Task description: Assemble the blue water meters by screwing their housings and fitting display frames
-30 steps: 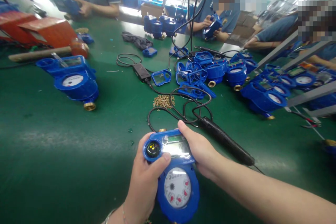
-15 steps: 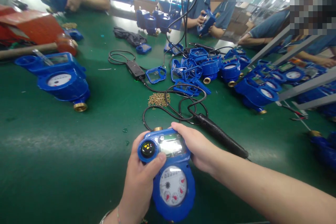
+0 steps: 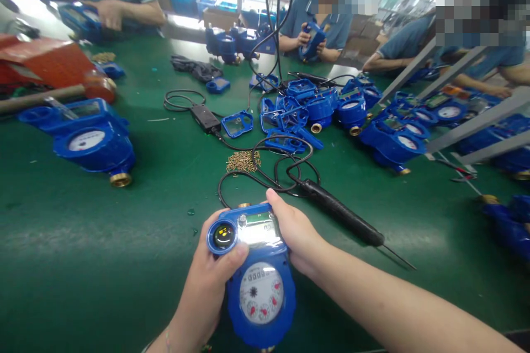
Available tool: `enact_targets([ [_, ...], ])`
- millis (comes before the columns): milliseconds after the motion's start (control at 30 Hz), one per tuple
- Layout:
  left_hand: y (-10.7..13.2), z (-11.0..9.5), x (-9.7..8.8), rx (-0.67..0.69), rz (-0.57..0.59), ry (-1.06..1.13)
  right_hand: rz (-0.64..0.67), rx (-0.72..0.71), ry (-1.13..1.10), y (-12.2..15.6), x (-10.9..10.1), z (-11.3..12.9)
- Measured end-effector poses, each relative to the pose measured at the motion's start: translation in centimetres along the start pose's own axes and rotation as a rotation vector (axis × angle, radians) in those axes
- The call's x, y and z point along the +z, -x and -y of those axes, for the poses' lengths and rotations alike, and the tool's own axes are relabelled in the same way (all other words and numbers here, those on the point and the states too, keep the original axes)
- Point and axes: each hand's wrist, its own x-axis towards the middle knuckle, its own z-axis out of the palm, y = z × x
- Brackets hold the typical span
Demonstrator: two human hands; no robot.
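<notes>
Head view: two hands [image 3: 202, 278] hold one meter [image 3: 260, 278] near one screwdriver [image 3: 343, 212].

The left hand [image 3: 207, 273] and right hand [image 3: 300, 234] clasp a blue meter [image 3: 261, 295] from either side, left thumb at the display's [image 3: 260, 234] lower corner. Just beyond the grip lies a pile of brass screws [image 3: 243, 162]; right of it, a black screwdriver [image 3: 342, 212]; well left, another meter [image 3: 86, 140] on the green table [image 3: 103, 270].
</notes>
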Motion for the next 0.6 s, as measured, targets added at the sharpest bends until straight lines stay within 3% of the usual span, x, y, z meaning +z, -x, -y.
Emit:
enact_targets([
  [300, -0.3, -0.4, -0.7, 0.036, 0.098, -0.127, 0.145, 0.001, -0.087, 0.7, -0.8, 0.2],
  [600, 1.4, -4.0, 0.6, 0.487, 0.012, -0.581, 0.171, -0.279, -0.072, 3.6, -0.1, 1.7],
])
